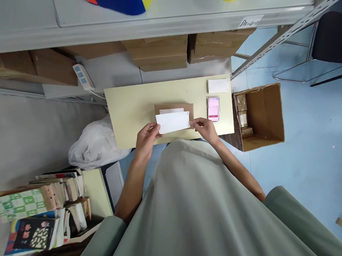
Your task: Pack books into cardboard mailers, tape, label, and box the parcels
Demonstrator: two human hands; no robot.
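Observation:
A white paper slip (pixel 173 122) is stretched between my two hands above the pale yellow table (pixel 131 107). My left hand (pixel 147 138) pinches its left end between thumb and fingers. At the right end, my right hand (pixel 205 128) has its fingertips closed on the corner. Under the slip lies a flat brown cardboard piece or box (pixel 173 106), partly covered. Another pale slip (pixel 171 110) shows on the cardboard, just behind the one I hold. To the right of my right hand lies a phone (pixel 213 109) with a lit pink screen.
A stack of white slips (pixel 218 85) sits at the table's back right corner. An open carton (pixel 265 115) with small boxes stands right of the table. At left are a white plastic bag (pixel 94 143), books (pixel 44 207) and a power strip (pixel 83 77). A metal shelf (pixel 152 28) spans the back.

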